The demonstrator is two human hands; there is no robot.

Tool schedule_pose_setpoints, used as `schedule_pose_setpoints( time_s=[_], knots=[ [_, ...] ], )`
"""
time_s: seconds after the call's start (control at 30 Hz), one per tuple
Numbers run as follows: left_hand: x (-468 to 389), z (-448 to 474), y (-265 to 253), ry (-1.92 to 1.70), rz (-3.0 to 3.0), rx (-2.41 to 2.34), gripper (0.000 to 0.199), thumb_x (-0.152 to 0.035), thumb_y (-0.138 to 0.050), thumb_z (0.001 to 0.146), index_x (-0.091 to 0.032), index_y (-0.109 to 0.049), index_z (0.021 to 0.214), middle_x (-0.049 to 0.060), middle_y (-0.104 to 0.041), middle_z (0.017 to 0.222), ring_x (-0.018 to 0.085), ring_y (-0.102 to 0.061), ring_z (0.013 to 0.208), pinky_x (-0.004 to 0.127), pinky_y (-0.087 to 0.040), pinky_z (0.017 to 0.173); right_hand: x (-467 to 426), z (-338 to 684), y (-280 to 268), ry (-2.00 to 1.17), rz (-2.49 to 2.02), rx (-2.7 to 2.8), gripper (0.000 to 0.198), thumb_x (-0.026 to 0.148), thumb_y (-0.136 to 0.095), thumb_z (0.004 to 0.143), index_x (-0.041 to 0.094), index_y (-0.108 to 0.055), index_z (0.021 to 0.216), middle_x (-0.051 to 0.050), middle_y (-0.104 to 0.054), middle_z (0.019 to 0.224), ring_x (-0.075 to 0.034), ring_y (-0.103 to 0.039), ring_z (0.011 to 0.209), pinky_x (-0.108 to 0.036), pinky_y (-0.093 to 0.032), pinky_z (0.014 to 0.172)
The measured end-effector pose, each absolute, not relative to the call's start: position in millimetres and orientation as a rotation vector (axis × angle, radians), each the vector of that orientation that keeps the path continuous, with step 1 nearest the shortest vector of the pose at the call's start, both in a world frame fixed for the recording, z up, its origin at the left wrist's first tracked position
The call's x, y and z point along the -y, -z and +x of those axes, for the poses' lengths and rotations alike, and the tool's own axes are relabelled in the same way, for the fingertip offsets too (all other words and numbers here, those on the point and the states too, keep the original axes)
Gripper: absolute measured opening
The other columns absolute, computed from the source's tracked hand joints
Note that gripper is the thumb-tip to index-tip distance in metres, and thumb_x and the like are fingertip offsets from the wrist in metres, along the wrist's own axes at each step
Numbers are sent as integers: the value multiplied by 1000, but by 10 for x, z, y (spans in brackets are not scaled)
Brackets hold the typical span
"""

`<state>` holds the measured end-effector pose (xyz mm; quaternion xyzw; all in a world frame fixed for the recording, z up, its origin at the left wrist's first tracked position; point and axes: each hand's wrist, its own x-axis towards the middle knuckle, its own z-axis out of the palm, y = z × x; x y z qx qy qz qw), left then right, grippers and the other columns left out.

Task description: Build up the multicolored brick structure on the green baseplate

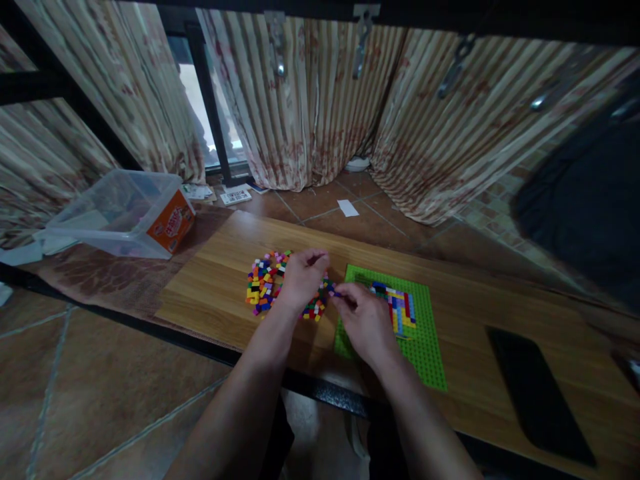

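A pile of small toy building bricks [263, 283] in many colours lies on the wooden table. Over its right part is my left hand [304, 279], its fingers curled and thumb drawn in; what they hold, if anything, is hidden. My right hand [365, 320] pinches a small purple-blue brick [333, 292] between thumb and forefinger, at the pile's right edge. Beneath and beside this hand lies a green studded baseplate [427, 353]. Rows of red, blue, yellow and white bricks [401, 310] are set on the plate, partly covered by my right hand.
The wooden table [210, 287] has a dark front edge. A clear plastic bin [120, 213] with an orange label stands at the left on a brown cloth [90, 273]. A black flat object [540, 393] lies at the right. Striped curtains [310, 107] hang behind.
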<state>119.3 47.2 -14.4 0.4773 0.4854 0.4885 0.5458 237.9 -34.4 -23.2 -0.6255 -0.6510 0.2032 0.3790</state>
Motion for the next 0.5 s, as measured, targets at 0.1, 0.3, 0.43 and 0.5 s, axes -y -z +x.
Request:
schedule_pose_setpoints(
  time_s=[0.1,0.3,0.43,0.5],
  knots=[
    [-457,1218,140,-1119,1150,-1150,15,-22,-64,75,-13,-71,84,0,-66,71,10,-57,61,20,-45,58,359,2489,238,-585,-1471,1499,10,25,-59,84,22,-68,87,-2,-71,85,-18,-66,78,-31,-51,74],
    [-382,1327,210,-969,1296,-1042,16,-26,-61,78,-14,-71,83,-2,-60,62,9,-51,54,20,-40,52,370,2752,240,-588,-1494,1304,13,29,-62,81,22,-71,88,-3,-73,87,-18,-67,80,-33,-52,76],
    [-322,1414,275,-898,1441,-965,17,-26,-60,79,-14,-72,81,-1,-62,65,10,-52,59,21,-40,55,378,3008,217,-459,-1605,1259,15,31,-62,82,22,-73,88,-4,-74,89,-19,-67,81,-36,-52,79],
    [-299,1450,291,-867,1499,-954,18,-26,-59,80,-15,-73,82,-1,-64,68,11,-53,61,21,-41,57,382,3120,211,-379,-1631,1231,15,32,-64,81,20,-73,85,-4,-73,86,-20,-67,79,-36,-52,78]
  ],
)
